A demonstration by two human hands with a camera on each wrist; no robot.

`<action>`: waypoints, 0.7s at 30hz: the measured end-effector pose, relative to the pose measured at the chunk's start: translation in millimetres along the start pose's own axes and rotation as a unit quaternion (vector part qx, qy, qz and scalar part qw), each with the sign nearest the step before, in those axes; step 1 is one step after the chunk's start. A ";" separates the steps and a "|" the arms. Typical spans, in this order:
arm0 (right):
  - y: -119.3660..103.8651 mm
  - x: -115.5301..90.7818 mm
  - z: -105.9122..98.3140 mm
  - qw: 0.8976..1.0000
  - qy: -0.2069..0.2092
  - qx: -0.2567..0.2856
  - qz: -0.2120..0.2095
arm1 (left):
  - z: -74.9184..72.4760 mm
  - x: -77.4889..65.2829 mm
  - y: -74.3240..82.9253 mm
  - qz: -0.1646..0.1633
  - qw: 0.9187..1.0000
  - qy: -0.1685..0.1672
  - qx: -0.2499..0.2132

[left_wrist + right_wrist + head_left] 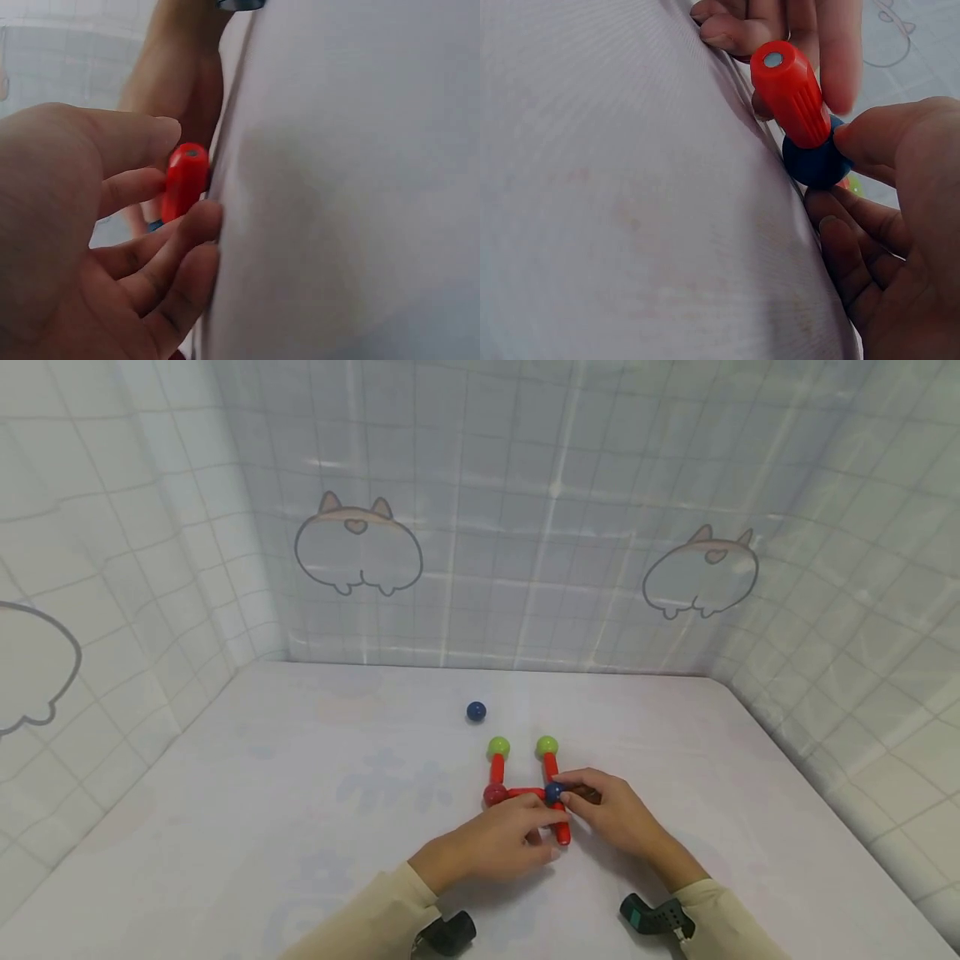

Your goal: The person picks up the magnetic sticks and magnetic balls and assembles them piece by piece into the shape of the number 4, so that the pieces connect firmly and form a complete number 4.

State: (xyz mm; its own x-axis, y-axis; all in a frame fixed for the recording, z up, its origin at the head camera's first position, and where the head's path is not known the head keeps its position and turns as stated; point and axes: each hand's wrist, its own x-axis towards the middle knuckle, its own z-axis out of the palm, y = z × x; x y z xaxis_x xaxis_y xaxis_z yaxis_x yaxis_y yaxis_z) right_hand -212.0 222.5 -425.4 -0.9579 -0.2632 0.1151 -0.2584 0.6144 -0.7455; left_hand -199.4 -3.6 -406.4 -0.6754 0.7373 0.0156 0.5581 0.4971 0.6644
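Note:
My right hand pinches a blue ball between thumb and fingers. A short red magnetic rod sticks out of that ball toward me, a grey metal disc in its end. My left hand has its fingers loosely spread around this near rod, with a gap showing beside the rod in the left wrist view. Another red rod joins the blue ball to a dark red ball. From these two balls, rods run away from me to a left green ball and a right green ball.
A loose blue ball lies on the white table beyond the joined pieces. Tiled-pattern curtains with printed animal shapes enclose the back and sides. Both wrists wear dark camera bands.

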 end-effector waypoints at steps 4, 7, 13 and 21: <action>-0.1 -0.6 0.0 1.000 -0.003 0.004 -0.004 | -7.2 0.3 -5.8 0.009 0.999 0.001 -0.032; 0.6 -0.6 0.2 1.000 -0.002 0.003 -0.009 | -13.8 -0.6 -9.1 0.011 0.998 0.010 -0.053; 1.2 -0.3 0.9 1.000 0.003 0.001 0.004 | -29.1 -3.4 -8.5 0.007 0.994 0.073 -0.081; -0.5 0.8 2.2 1.000 0.012 -0.002 0.016 | -51.5 -9.2 -21.8 -0.041 0.974 0.182 -0.126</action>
State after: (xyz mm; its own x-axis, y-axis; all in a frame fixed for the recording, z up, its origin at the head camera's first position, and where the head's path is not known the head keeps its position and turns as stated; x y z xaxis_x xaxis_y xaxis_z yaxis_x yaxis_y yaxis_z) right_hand -212.4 220.2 -426.4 -0.9682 -0.2261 0.1067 -0.2283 0.6252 -0.7463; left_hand -230.2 -44.8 -382.5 -0.8646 0.4658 0.1884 0.3900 0.3858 0.8361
